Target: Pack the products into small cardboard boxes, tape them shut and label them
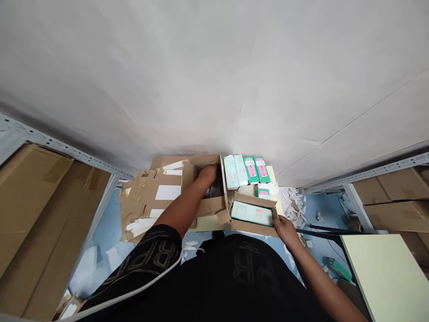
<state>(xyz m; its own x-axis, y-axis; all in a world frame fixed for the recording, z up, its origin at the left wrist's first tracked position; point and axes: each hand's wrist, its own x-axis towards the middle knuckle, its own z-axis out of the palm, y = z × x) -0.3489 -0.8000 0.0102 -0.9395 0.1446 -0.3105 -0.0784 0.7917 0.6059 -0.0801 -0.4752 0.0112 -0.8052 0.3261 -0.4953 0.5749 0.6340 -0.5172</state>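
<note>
My left hand (208, 174) reaches down into a taller open cardboard box (211, 206). Its fingers are hidden inside, and the dark contents cannot be made out. My right hand (284, 227) grips the right end of a small open cardboard box (253, 229). In that box lies a pale mint carton (252, 213) with small pink print. Behind it, against the wall, two pale mint cartons (231, 172) stand beside two green-and-pink cartons (261, 170). A smaller green-and-pink carton (263, 192) sits just in front of those.
Flattened cardboard (147, 190) with white labels lies left of the taller box. Shelves of brown cartons (40, 214) flank me on the left, with more cartons (395, 201) on the right. White scraps (293, 201) litter the blue floor. A pale tabletop (385, 273) is at lower right.
</note>
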